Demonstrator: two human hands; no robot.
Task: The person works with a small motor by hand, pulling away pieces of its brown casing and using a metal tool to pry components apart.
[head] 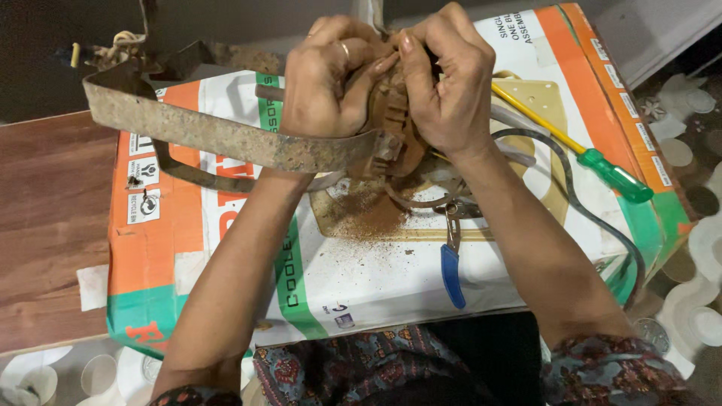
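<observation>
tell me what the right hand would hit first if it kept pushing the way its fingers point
The right hand curls leftward onto the rusty motor part, already touching it. Beyond that, the left hand comes next, though depth is hard to judge.

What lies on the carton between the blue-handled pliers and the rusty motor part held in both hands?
In the head view, rust-brown dust on the cream plate, and a thin metal ring.

left hand [323,83] and right hand [444,83] raised together, fingers curled, forearms converging
</observation>
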